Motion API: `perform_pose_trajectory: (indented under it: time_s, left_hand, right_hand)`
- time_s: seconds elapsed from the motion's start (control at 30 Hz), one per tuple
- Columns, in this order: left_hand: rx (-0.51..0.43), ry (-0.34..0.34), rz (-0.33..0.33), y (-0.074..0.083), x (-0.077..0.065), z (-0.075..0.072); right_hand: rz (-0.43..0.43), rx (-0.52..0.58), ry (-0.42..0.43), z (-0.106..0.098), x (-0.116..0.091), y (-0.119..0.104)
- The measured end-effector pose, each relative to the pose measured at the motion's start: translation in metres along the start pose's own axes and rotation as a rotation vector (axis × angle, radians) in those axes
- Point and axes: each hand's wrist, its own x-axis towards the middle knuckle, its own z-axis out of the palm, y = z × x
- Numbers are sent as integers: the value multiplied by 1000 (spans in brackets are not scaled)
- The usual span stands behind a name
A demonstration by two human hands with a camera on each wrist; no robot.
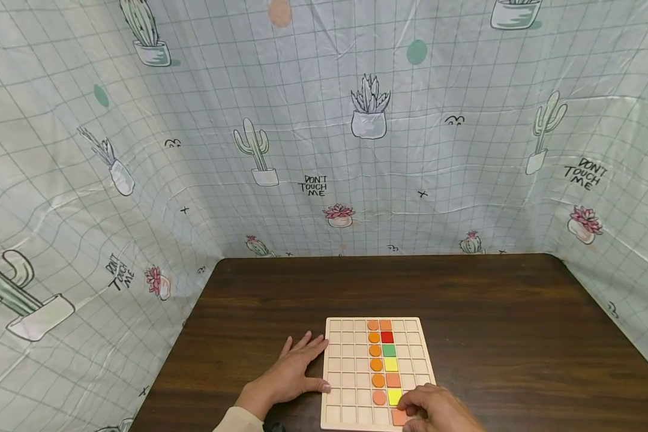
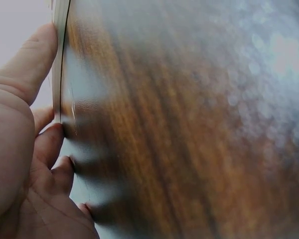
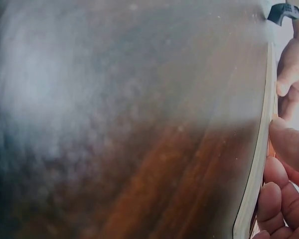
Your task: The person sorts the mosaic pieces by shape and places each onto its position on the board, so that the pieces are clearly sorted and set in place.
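A pale wooden grid board (image 1: 350, 379) lies on the table. One of its columns carries round orange pieces (image 1: 376, 364); beside it runs a column of square tiles in orange, red, green (image 1: 389, 350) and yellow (image 1: 394, 396). My left hand (image 1: 288, 375) is spread at the board's left side, thumb and fingertips touching its edge. With thumb and index finger, my right hand (image 1: 437, 409) pinches an orange square tile (image 1: 398, 417) at the bottom row of the square column. In the right wrist view, the board's edge (image 3: 256, 174) partly hides those fingers.
The dark wooden table (image 1: 507, 336) extends behind the board and to both sides. A hanging sheet with cactus prints (image 1: 302, 150) encloses its back and sides. A dark band (image 1: 273, 426) shows at the left wrist.
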Motion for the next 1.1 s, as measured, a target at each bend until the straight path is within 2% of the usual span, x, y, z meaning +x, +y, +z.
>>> perform_pose_trajectory:
  time_s: [0.27,0.6,1.1]
  left_hand:
    - [-3,-1,-4,1,0,0]
    - [-14,-9,-11,-1,1,0]
    - [-8,-4,-13,-1,2,0]
  right_hand:
    - [-35,-10,37,3,0,2]
    - [10,-4,32,3,1,-1]
    - [31,45,52,2,0,-2]
